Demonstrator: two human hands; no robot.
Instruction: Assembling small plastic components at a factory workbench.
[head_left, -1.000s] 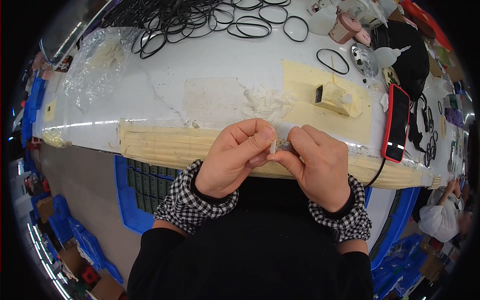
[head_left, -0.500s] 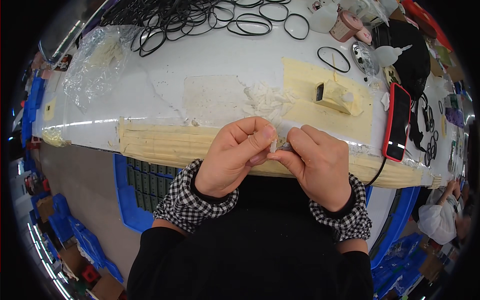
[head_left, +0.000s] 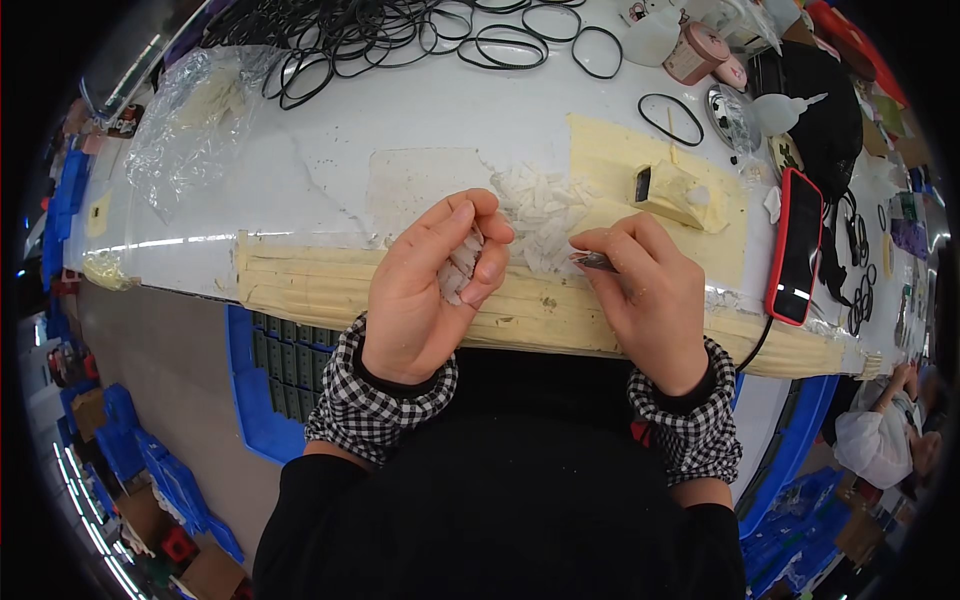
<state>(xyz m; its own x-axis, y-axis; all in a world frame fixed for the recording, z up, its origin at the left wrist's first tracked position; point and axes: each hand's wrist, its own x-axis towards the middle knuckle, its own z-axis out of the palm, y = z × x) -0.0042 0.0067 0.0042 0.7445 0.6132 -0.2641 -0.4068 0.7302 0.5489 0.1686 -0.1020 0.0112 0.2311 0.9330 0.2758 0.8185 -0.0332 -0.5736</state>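
Observation:
Cupped near the table's front edge, my left hand (head_left: 425,285) holds several small white pieces (head_left: 461,268) against its palm, with the fingers curled over them. My right hand (head_left: 650,290) pinches a small grey metal tool (head_left: 594,261) between thumb and fingers, its tip pointing left; I cannot make out its exact kind. Between and beyond both hands lies a loose pile of white pieces (head_left: 540,205) on the table. The two hands are apart.
Yellow tape covers the table edge (head_left: 310,280). A tape-wrapped block (head_left: 685,195) sits on a yellow sheet (head_left: 600,150). To the right lies a red-cased phone (head_left: 797,245) with a cable. Black rubber belts (head_left: 370,40) are heaped at the back; a clear plastic bag (head_left: 200,120) lies left.
My hands have drawn apart from where they met. The left one moved left and turned its palm up, showing the white pieces; the right one moved slightly right with the metal tool.

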